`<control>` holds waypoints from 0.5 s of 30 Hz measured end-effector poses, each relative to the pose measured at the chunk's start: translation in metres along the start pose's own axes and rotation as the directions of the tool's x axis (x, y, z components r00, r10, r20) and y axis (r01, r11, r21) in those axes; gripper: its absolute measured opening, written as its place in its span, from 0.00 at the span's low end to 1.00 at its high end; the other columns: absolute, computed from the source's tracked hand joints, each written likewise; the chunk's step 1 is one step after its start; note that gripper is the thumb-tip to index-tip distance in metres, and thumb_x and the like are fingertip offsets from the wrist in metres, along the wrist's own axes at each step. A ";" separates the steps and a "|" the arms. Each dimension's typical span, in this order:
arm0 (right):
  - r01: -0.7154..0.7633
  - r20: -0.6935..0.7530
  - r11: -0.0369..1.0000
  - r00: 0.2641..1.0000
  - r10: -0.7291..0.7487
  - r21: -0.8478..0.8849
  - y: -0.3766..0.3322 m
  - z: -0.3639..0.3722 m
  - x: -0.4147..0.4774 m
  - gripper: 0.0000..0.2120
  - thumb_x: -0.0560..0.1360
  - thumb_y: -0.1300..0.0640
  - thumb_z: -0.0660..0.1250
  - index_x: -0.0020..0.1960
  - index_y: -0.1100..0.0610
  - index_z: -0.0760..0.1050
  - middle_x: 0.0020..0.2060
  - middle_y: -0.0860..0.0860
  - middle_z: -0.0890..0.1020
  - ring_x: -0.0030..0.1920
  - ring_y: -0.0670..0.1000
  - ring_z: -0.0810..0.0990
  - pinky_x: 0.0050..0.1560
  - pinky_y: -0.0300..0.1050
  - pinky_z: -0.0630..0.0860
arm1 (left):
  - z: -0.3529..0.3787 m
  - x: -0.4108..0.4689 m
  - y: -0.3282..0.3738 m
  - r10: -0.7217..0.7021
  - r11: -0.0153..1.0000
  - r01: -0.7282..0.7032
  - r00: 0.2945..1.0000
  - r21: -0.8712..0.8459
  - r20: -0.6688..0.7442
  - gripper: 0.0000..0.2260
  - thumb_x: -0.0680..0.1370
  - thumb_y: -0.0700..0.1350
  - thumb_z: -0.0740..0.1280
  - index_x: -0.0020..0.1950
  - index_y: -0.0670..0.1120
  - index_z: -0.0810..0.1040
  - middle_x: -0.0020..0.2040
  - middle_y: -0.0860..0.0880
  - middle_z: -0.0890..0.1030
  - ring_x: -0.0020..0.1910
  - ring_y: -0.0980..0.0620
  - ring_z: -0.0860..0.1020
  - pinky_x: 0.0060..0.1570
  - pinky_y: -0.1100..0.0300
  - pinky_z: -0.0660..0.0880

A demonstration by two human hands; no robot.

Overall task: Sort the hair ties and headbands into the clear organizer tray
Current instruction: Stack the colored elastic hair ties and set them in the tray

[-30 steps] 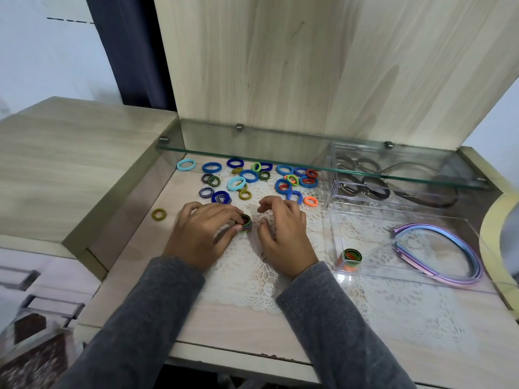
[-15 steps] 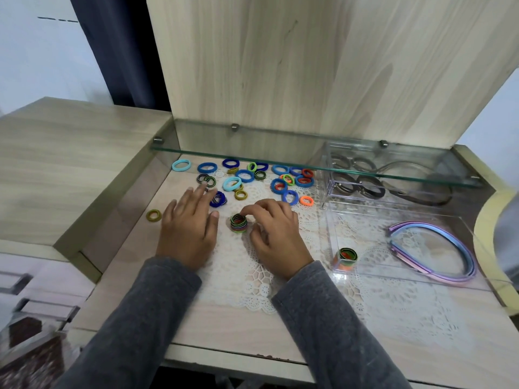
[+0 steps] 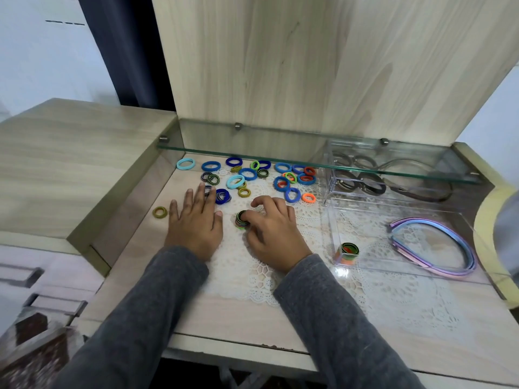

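Pale lace doily (image 3: 244, 279), left hand (image 3: 196, 223) flat, right hand (image 3: 276, 234) pinching stacked elastic rings (image 3: 240, 220)

Layout, left to right.
Round fabric hair ties (image 3: 222, 196) lie left of the clear plastic organizer tray (image 3: 373, 228); curved headbands (image 3: 429, 265) inside it.

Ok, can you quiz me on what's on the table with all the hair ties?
1. True or false: the left hand grips the small stack of hair ties.
2. Where do the pastel headbands lie? A in the left hand; B in the clear organizer tray; C in the right hand.
3. Fill in: the lone olive hair tie lies to the ___ of the left hand.
Key: 1 false, the right hand pinches it; 2 B; 3 left.
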State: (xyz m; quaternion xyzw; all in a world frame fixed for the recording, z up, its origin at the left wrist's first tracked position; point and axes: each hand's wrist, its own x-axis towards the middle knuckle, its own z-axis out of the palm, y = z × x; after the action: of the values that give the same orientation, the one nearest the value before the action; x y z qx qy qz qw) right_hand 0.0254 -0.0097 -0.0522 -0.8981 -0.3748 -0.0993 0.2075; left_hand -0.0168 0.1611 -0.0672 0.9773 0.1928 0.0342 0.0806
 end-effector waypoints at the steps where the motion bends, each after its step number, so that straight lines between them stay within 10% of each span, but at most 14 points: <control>1: -0.001 0.002 1.000 1.000 0.001 -0.005 0.000 0.000 0.000 0.13 0.72 0.55 0.63 0.56 0.50 0.78 0.59 0.51 0.73 0.61 0.53 0.66 0.58 0.52 0.63 | -0.001 0.000 0.001 -0.003 1.000 0.003 1.000 0.008 0.008 0.25 0.83 0.53 0.44 0.79 0.52 0.40 0.79 0.52 0.39 0.78 0.50 0.40 0.76 0.46 0.40; 15: -0.046 0.229 0.994 0.971 0.067 -0.097 -0.011 -0.035 0.006 0.15 0.77 0.51 0.62 0.63 0.46 0.75 0.62 0.50 0.68 0.64 0.54 0.61 0.65 0.52 0.57 | -0.008 -0.003 0.004 -0.013 0.999 0.011 0.999 0.039 0.047 0.26 0.83 0.53 0.44 0.79 0.51 0.40 0.79 0.52 0.39 0.78 0.50 0.40 0.75 0.44 0.40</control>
State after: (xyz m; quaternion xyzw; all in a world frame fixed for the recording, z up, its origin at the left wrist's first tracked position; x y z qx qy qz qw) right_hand 0.0212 -0.0148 -0.0161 -0.9224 -0.3657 -0.0049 0.1239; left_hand -0.0187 0.1574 -0.0588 0.9780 0.1974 0.0070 0.0666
